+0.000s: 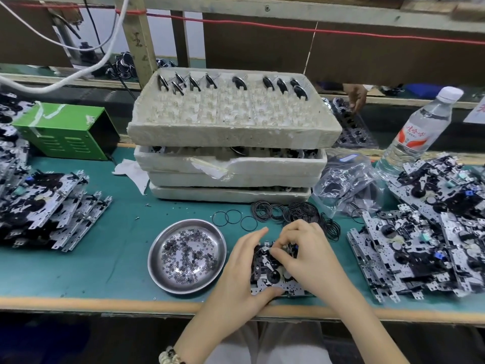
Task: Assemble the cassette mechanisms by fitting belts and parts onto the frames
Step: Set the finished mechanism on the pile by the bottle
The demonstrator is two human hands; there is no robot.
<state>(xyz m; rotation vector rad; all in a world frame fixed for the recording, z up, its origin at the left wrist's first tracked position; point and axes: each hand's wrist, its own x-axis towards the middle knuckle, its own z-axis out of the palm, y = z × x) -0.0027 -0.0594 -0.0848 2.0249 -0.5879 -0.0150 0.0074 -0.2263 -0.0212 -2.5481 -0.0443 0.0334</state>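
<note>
Head view: green-topped bench point(78, 264) w/ wooden edge, wood shelf frame point(136, 38) behind.

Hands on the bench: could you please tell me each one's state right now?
Left hand: grips the black-and-silver metal cassette frame.
Right hand: curled fingers pinch at the same frame.

Bare mat point(91, 258) left of steel dish point(157, 240); foam trays point(231, 137) behind, frame piles point(52, 206) flanking

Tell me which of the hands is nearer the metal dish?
Left. The left hand holds the frame at its left edge, beside the metal dish; the right hand is farther right, fingers curled on it.
</note>
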